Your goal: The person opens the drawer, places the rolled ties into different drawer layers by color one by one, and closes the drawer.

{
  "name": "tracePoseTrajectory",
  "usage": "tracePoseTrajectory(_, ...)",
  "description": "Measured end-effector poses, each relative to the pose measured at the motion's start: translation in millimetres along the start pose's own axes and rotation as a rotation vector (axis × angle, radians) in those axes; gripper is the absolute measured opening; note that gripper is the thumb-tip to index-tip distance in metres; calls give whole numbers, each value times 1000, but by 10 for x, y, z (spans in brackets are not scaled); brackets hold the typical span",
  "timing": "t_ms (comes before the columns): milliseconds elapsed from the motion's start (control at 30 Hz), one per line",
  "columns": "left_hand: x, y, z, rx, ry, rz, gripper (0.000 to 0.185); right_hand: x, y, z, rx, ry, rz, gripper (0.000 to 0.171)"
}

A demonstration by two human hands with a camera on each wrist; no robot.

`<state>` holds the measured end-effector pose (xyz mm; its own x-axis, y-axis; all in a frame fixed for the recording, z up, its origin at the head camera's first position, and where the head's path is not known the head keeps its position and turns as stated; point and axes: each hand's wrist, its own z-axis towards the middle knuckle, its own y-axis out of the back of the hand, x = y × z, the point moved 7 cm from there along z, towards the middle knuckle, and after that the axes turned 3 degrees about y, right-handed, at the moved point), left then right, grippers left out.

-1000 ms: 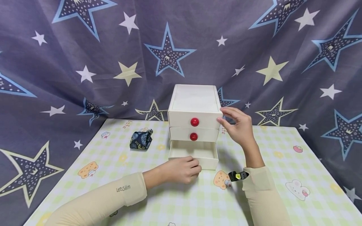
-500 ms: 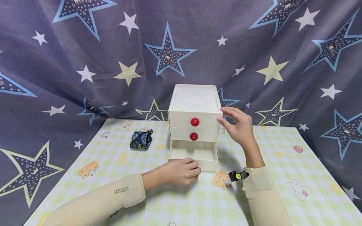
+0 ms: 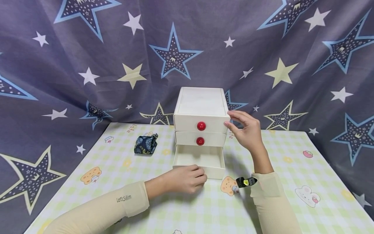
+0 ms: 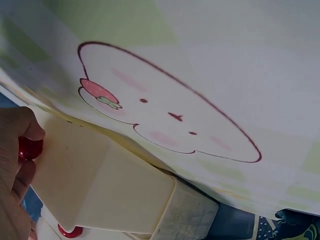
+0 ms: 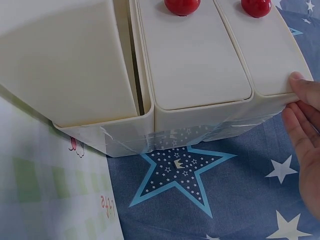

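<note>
A white three-drawer box (image 3: 201, 100) stands at the back middle of the table, with its bottom drawer (image 3: 214, 172) pulled out and bare inside. My left hand (image 3: 187, 179) is at that drawer's front; in the left wrist view its thumb and fingers pinch the drawer's red knob (image 4: 31, 148). The two upper drawers are closed, each with a red knob (image 3: 201, 126) on its front. My right hand (image 3: 246, 131) grips the box's upper right front edge, thumb on the front and fingers along the side, as the right wrist view (image 5: 305, 120) also shows.
Left of the box lies a small folded dark-blue patterned cloth pouch (image 3: 145, 144). A checked cartoon tablecloth (image 3: 292, 169) covers the table. Behind it hangs a purple-grey star curtain (image 3: 204, 39). A black device (image 3: 246, 182) sits by the right cuff.
The bottom drawer has slid slightly further out toward the front, and my left hand has moved with it. My right hand has stayed on the box's edge.
</note>
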<state>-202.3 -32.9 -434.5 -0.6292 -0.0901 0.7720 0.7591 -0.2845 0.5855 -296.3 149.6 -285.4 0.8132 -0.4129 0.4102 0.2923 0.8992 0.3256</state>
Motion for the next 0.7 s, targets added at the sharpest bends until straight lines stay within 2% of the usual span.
tracePoseTrajectory(467, -50, 19, 8, -53, -17, 16, 46, 2, 3, 0, -1, 3, -9, 34)
tracePoseTrajectory(700, -63, 55, 21, -33, -15, 7, 45, -3, 1, 3, 4, -1, 9, 34)
